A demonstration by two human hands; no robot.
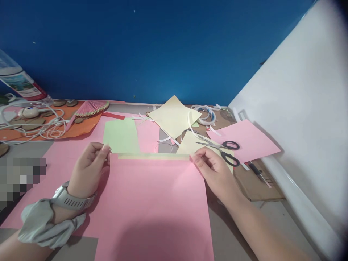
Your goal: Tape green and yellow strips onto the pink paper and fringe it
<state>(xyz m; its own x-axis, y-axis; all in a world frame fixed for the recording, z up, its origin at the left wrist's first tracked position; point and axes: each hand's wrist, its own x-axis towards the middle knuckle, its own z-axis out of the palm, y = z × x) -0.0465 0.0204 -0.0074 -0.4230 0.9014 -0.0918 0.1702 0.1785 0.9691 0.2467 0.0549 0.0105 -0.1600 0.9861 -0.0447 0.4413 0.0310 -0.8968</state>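
A large pink paper sheet (160, 203) spans the space between my hands. A pale yellow-green strip (153, 156) runs along its far edge. My left hand (89, 166) pinches the sheet's far left corner between thumb and fingers; a watch and a grey scrunchie circle that wrist. At the far right corner, my right hand (210, 168) grips the sheet the same way. Just beyond it, black-handled scissors (221, 145) lie on a cream paper piece (187, 143). A light green paper (121, 136) lies behind the sheet's top left.
Behind are a yellow paper square (174, 116), tape rolls (206, 115) and paper scraps. To the right lie a pink paper (244, 141) and a pen (257, 171). At left are a pink folded fan (91, 108), a white cable (54, 123) and a bottle (23, 81).
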